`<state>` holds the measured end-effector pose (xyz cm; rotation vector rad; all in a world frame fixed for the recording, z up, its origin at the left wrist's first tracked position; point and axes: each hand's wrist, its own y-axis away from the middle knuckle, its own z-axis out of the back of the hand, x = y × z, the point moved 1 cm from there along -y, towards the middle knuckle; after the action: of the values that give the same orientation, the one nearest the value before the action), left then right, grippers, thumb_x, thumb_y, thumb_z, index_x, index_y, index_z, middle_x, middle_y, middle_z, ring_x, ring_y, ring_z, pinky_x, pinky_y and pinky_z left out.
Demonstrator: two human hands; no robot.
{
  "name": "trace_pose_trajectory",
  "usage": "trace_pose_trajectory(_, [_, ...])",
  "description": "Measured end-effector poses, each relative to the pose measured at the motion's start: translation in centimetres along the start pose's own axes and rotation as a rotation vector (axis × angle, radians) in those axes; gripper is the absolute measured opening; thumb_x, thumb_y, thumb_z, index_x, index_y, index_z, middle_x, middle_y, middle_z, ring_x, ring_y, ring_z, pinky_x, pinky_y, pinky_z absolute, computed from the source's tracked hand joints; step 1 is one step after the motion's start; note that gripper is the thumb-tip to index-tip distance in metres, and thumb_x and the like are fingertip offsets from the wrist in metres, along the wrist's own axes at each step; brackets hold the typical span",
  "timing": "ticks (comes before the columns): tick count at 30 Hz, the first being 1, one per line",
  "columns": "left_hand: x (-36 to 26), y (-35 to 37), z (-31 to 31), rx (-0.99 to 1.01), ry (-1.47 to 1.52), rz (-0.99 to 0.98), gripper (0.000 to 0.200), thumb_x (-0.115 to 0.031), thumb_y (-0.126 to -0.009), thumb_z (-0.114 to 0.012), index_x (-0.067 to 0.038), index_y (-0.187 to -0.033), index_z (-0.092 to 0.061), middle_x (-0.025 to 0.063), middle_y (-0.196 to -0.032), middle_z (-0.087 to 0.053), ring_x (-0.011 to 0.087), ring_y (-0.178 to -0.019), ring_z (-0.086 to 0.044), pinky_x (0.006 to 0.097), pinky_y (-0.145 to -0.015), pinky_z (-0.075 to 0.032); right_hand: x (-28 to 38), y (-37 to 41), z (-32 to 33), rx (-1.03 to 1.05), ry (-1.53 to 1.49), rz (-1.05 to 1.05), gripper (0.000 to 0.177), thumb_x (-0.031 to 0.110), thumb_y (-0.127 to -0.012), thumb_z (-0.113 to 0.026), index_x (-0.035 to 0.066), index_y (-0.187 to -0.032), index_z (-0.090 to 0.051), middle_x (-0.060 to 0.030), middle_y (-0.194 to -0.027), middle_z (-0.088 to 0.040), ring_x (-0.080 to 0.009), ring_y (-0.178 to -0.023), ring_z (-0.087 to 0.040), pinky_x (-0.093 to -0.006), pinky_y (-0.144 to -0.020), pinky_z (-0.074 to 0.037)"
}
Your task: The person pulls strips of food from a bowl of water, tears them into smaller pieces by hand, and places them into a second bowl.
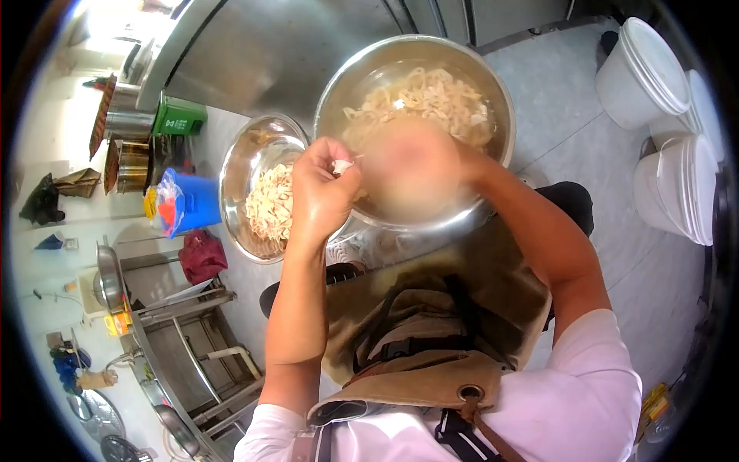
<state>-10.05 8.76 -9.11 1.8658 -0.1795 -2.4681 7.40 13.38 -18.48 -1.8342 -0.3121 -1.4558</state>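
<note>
Above grey floor (556, 104), left hand (323, 185) pinches pale piece (341, 165); right hand (419, 165) blurred, grip unclear.

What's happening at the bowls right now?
A seated person in a brown apron is working over two metal bowls on the floor. The left hand pinches a small pale piece near the edge of the larger bowl, which holds liquid and pale, curled pieces. The right hand is over that bowl, but blurred, so its grip can't be read. The smaller bowl alongside holds a pile of pale strips.
</note>
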Motion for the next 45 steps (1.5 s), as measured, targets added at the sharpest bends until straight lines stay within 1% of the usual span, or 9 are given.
trace_pose_trajectory(4, [0.0, 0.0, -0.3, -0.011, 0.029, 0.013, 0.019, 0.0, -0.082, -0.066, -0.004, -0.076, -0.048, 0.0032, -0.069, -0.058, 0.0083, -0.057, -0.056, 0.0213, -0.049, -0.043, 0.1, 0.2, -0.6, -0.004, -0.153, -0.279, 0.014, 0.011, -0.086, -0.064, 0.003, -0.097, -0.066, -0.0034, -0.092, -0.068, -0.0135, -0.082, -0.063, -0.0258, -0.077, -0.049])
trace_pose_trajectory(11, [0.1, -0.1, 0.0, -0.007, 0.102, 0.047, 0.017, 0.004, -0.082, -0.06, -0.006, -0.078, -0.047, 0.0104, -0.079, -0.063, 0.0161, -0.056, -0.06, 0.0255, -0.05, -0.049, -1.3, -0.5, -0.3, -0.057, 0.069, 0.023, 0.009, 0.013, -0.087, -0.062, 0.005, -0.086, -0.066, -0.0022, -0.075, -0.064, -0.0143, -0.067, -0.06, -0.0298, -0.062, -0.05])
trace_pose_trajectory(13, [0.6, -0.4, 0.0, -0.022, 0.195, 0.027, 0.022, 0.006, -0.079, -0.064, -0.007, -0.075, -0.047, 0.0058, -0.074, -0.061, 0.0107, -0.058, -0.057, 0.0223, -0.051, -0.045, -1.1, -0.6, -0.3, -0.075, 0.127, 0.052, 0.011, 0.014, -0.086, -0.061, 0.005, -0.083, -0.066, -0.0019, -0.072, -0.064, -0.0142, -0.063, -0.059, -0.0299, -0.059, -0.049])
trace_pose_trajectory(16, [0.8, -0.7, 0.0, -0.049, 0.314, 0.032, 0.024, 0.008, -0.077, -0.065, -0.008, -0.074, -0.047, 0.0037, -0.071, -0.06, 0.0081, -0.059, -0.055, 0.0208, -0.052, -0.043, 0.9, 0.7, -0.6, -0.142, -0.31, -0.408, 0.011, 0.003, -0.088, -0.056, -0.002, -0.089, -0.065, -0.0087, -0.079, -0.067, -0.0155, -0.073, -0.064, -0.0277, -0.069, -0.052])
trace_pose_trajectory(20, [0.5, -0.9, 0.2, -0.059, 0.344, 0.024, 0.023, 0.009, -0.077, -0.065, -0.007, -0.074, -0.048, 0.0039, -0.071, -0.06, 0.0082, -0.058, -0.054, 0.0209, -0.052, -0.042, 0.9, 0.5, 0.2, -0.044, -0.161, -0.223, 0.016, 0.003, -0.087, -0.051, -0.005, -0.092, -0.065, -0.0124, -0.082, -0.068, -0.0188, -0.073, -0.065, -0.0292, -0.068, -0.053])
trace_pose_trajectory(28, [-0.8, -0.7, 0.3, -0.041, 0.338, 0.004, 0.022, 0.008, -0.079, -0.064, -0.007, -0.074, -0.049, 0.0045, -0.071, -0.06, 0.0078, -0.056, -0.052, 0.0203, -0.05, -0.04, 2.6, 0.4, 0.7, -0.023, -0.584, -0.382, 0.016, 0.003, -0.089, -0.053, -0.007, -0.093, -0.065, -0.0123, -0.083, -0.068, -0.0175, -0.076, -0.065, -0.0287, -0.071, -0.053])
trace_pose_trajectory(31, [-0.8, -0.7, 0.1, -0.044, 0.331, -0.005, 0.022, 0.008, -0.079, -0.064, -0.008, -0.074, -0.048, 0.0041, -0.07, -0.059, 0.0075, -0.055, -0.051, 0.02, -0.049, -0.039, 3.6, 0.3, 0.0, -0.044, -0.22, -0.444, 0.014, 0.006, -0.09, -0.057, -0.005, -0.093, -0.066, -0.0124, -0.083, -0.068, -0.0164, -0.075, -0.066, -0.0285, -0.07, -0.054])
trace_pose_trajectory(40, [-0.1, -0.6, 0.2, -0.13, 0.527, -0.039, 0.027, 0.013, -0.076, -0.061, -0.01, -0.072, -0.047, -0.0002, -0.07, -0.054, 0.0076, -0.055, -0.047, 0.0221, -0.052, -0.037, 1.5, 0.8, 0.1, -0.139, -0.291, -0.323, 0.011, 0.005, -0.088, -0.059, -0.004, -0.09, -0.066, -0.0102, -0.077, -0.067, -0.0144, -0.068, -0.064, -0.0282, -0.064, -0.053])
trace_pose_trajectory(45, [0.2, -0.8, 0.5, -0.13, 0.639, -0.026, 0.028, 0.014, -0.075, -0.06, -0.01, -0.071, -0.046, 0.0012, -0.068, -0.054, 0.009, -0.055, -0.047, 0.0221, -0.055, -0.039, 3.1, 1.0, 0.6, -0.136, -0.144, -0.479, 0.012, 0.003, -0.087, -0.056, -0.002, -0.089, -0.067, -0.0069, -0.07, -0.065, -0.0114, -0.059, -0.061, -0.0263, -0.054, -0.051])
